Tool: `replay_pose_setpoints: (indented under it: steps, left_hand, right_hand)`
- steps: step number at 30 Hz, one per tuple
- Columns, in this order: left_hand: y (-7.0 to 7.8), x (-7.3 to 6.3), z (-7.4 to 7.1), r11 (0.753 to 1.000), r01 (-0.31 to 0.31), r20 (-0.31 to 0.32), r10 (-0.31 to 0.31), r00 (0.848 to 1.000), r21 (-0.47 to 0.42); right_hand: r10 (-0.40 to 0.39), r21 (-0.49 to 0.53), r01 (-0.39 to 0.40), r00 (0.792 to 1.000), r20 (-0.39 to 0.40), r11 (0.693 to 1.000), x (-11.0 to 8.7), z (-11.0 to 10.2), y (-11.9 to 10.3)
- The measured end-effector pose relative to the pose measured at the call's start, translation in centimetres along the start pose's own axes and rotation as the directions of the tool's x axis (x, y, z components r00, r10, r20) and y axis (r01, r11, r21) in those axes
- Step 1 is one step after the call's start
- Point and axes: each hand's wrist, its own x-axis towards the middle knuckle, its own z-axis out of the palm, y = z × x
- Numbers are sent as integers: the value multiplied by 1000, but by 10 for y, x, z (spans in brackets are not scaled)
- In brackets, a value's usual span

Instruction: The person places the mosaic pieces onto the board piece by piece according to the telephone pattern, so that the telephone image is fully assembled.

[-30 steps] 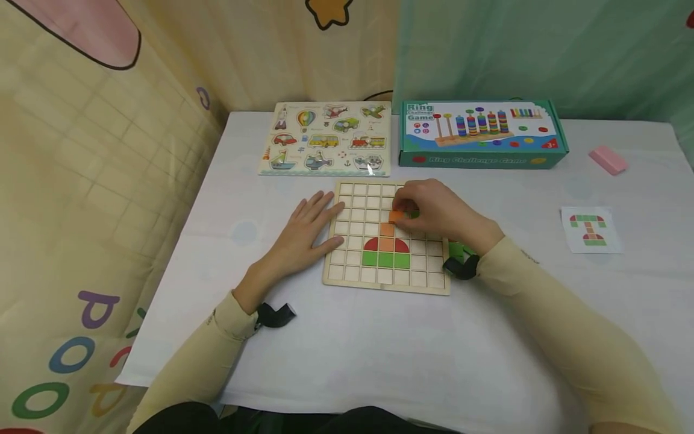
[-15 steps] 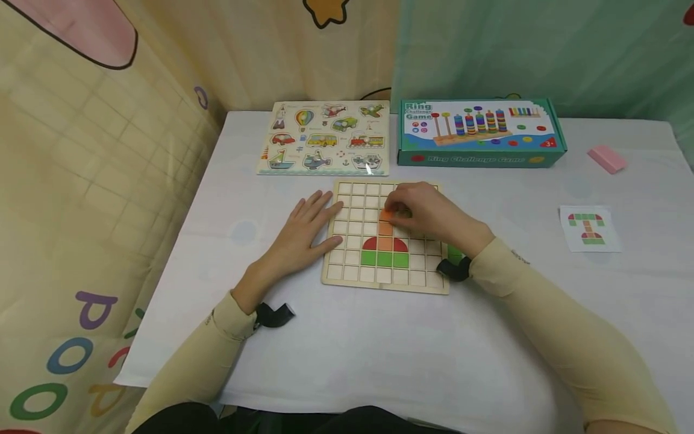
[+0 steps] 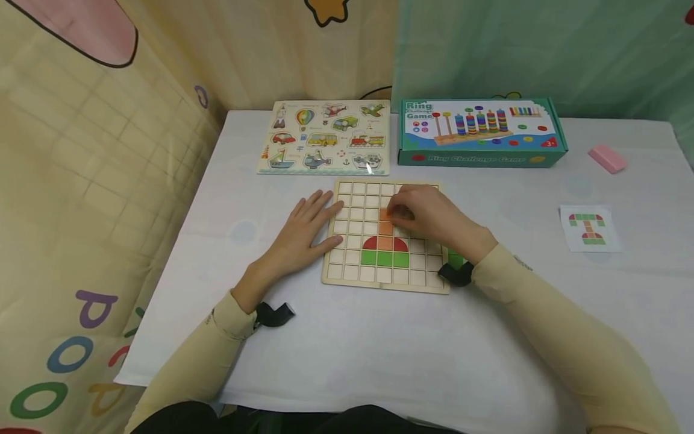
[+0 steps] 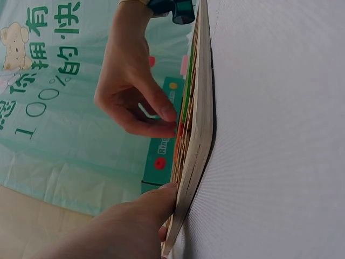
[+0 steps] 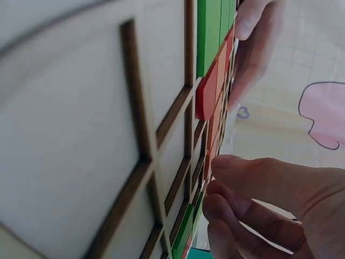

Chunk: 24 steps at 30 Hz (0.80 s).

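Note:
In the head view a wooden grid board lies on the table. On it, a row of green squares has red quarter-round pieces above it, flanking a column of orange squares. My right hand bends its thumb and fingertips at the top orange square, pinching at its right edge. The right wrist view shows thumb and fingers close together at that column, with a green piece beyond. My left hand lies with fingers spread, fingertips and thumb on the board's left edge.
Green pieces lie beside the board's right edge, partly behind the right wrist's camera. A printed pattern card and a pink block are at the right. A vehicle puzzle and a green game box stand behind the board.
The right hand has brought the orange square left and down into line atop the orange column, then shifted slightly right at its edge. The left hand stays still.

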Motion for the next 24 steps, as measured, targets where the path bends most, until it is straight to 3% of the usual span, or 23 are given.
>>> replay_pose_setpoints:
  steps: [12, 24]
  left_hand:
    - [1, -1, 0, 1000, -6, -4, 6, 1000, -7]
    - [0, 0, -1, 1000, 4, 5, -4, 1000, -4]
  right_hand:
    - [-23, 62, 23, 1000, -2, 998, -28, 7, -14]
    - [-125, 31, 126, 992, -34, 992, -40, 11, -16]
